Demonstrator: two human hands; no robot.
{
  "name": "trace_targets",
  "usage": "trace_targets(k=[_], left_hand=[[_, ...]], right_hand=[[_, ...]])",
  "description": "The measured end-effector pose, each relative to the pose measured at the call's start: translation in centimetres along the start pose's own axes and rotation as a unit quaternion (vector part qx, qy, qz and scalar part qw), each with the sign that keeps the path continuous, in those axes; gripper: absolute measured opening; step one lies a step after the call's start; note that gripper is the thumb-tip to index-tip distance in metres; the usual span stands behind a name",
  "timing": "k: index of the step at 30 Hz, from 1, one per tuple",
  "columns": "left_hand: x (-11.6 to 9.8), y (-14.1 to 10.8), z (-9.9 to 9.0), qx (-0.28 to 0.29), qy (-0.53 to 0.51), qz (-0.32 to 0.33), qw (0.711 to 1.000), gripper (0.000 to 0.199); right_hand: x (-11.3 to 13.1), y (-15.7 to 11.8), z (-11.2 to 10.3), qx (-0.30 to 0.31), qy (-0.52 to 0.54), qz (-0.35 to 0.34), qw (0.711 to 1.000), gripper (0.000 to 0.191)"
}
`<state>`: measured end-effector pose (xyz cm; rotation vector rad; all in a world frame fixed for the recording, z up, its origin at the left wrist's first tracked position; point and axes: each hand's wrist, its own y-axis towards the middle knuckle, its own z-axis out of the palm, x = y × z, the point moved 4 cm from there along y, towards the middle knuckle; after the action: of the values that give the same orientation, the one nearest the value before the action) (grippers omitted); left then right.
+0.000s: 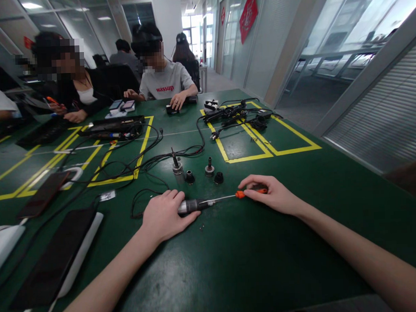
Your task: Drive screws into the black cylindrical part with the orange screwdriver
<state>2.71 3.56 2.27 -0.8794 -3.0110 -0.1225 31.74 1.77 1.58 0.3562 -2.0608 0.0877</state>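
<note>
My left hand (164, 214) is wrapped over a cylindrical silver-and-black corded tool (192, 205) lying on the green table; my palm hides its rear part. Between thumb and fingers, my right hand (272, 194) grips the orange handle of a screwdriver (240, 194). Its thin shaft points left and reaches the tool's front end; whether the tip sits inside cannot be told. Just beyond stand a metal cylinder with a thin shaft (177, 166), a shorter round metal part (209, 168) and two black cone-shaped caps (190, 176), (218, 177). A few tiny pieces (201, 227) lie near my left thumb.
Black cables (180, 152) cross the table toward a heap of cords (230, 113) inside yellow tape outlines (249, 158). At left lie a dark phone-like slab (56, 257) and another one (43, 193). Across the table, people sit; one person's hand (178, 100) touches a black object.
</note>
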Motion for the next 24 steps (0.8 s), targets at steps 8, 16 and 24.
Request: trace_targets(k=[8,16,24], left_hand=[[-0.03,0.05,-0.12,0.011,0.003,-0.005,1.000,0.045],[0.00,0.09,-0.16,0.018,0.004,-0.007,1.000,0.045],[-0.18,0.09,-0.20,0.039,0.010,-0.011,0.999,0.045]], right_hand=[[0.26,0.05,0.35,0.018,0.020,-0.002,1.000,0.041],[-0.15,-0.04,-0.01,-0.013,0.008,0.003,1.000,0.036],[0.18,0.10,0.25,0.009,0.055,0.023,0.998,0.046]])
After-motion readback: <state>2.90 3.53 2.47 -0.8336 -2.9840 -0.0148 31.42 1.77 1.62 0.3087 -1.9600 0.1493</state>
